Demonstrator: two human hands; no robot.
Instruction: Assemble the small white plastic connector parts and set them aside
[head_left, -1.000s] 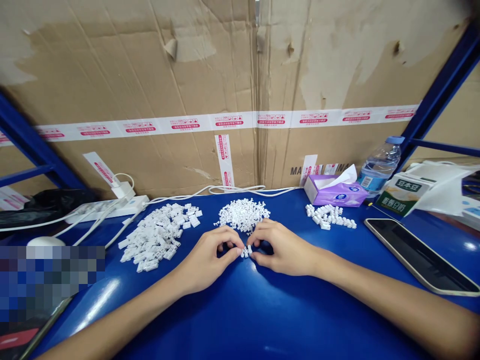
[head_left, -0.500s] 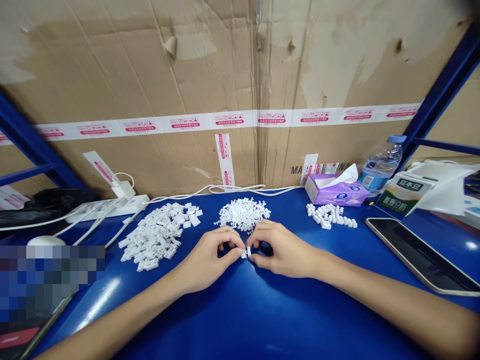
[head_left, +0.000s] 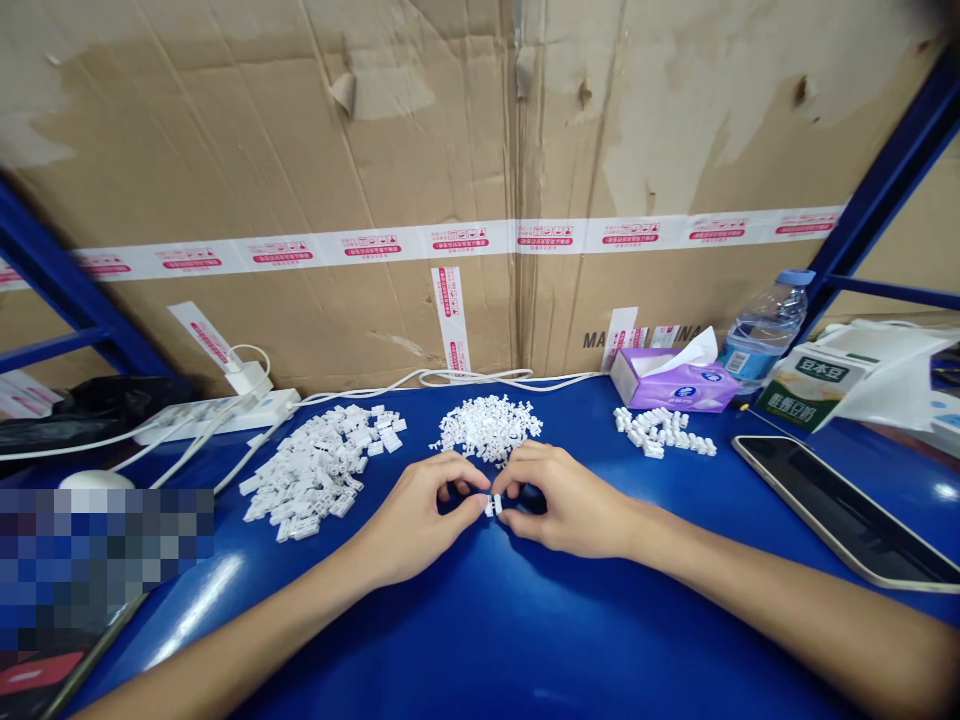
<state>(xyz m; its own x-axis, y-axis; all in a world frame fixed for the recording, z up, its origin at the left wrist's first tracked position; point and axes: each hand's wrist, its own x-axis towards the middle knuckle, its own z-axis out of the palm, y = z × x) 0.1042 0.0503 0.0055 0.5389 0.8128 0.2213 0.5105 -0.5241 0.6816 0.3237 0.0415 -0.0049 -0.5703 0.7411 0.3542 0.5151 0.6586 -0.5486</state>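
The left hand and right hand curl nearly closed, pinching a small white plastic part between their fingertips, over the blue workbench. It looks light, stiff and blocky, small enough to slip, so it is best held by its narrow sides. Just beyond lies a heap of similar white pieces.
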